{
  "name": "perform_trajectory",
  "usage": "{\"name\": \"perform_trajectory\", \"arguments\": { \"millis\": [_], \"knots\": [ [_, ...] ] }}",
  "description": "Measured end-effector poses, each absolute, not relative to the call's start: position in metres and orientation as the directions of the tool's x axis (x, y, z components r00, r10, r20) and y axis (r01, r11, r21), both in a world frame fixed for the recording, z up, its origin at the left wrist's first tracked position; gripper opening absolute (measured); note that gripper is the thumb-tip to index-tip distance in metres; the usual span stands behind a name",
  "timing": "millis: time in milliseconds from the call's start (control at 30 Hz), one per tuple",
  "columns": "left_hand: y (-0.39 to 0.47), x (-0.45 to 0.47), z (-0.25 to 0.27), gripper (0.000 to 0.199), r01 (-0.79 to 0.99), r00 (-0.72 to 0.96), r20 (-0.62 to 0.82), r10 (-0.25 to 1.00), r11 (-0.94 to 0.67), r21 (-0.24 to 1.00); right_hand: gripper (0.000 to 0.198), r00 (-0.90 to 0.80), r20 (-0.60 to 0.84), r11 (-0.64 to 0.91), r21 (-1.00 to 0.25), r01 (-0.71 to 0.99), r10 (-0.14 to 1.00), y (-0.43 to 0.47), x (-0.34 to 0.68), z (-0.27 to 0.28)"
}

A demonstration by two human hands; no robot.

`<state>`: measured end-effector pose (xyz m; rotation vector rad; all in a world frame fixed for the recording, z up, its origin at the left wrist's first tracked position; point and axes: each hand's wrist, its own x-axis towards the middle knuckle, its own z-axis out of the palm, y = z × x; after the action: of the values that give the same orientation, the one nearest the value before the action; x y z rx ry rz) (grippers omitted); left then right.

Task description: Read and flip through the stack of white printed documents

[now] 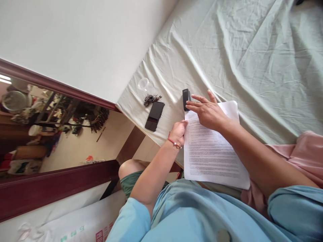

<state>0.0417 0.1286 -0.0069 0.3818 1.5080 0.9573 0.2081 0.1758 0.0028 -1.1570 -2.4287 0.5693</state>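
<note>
A stack of printed paper lies at the front of the cloth-covered bed, its lower end close to my body. My left hand is closed on the paper's upper left edge, thumb on top. A black stapler sits at the paper's upper left corner; whether the corner is inside its jaws I cannot tell. Over the top of the paper reaches my right hand, fingers stretched and spread, with fingertips at the stapler's right side and lower end.
Left of the stapler lie a dark phone, a tangled dark cable and a clear round plastic piece. A pink cloth lies at the right. The wall and an opening with a dark red frame border the left side.
</note>
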Motion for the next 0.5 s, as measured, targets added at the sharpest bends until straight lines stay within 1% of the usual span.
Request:
{"name": "perform_trajectory", "arguments": {
  "millis": [167,333,500],
  "knots": [
    [0.1304,0.0403,-0.0105,0.021,-0.263,-0.232,-0.672,0.703,0.620,0.739,0.069,-0.571,0.113,0.533,-0.538,0.653,0.813,0.1738,0.2071,0.0010],
    [0.1314,0.0435,-0.0064,0.009,-0.263,-0.188,-0.684,0.705,0.635,0.726,0.068,-0.522,0.109,0.484,-0.570,0.664,0.846,0.1695,0.2017,0.0003],
    [0.1252,0.0472,-0.0026,0.011,-0.250,-0.185,-0.625,0.759,0.579,0.776,0.066,-0.505,0.149,0.480,-0.612,0.629,0.850,0.1714,0.1992,-0.0001]
  ]
}}
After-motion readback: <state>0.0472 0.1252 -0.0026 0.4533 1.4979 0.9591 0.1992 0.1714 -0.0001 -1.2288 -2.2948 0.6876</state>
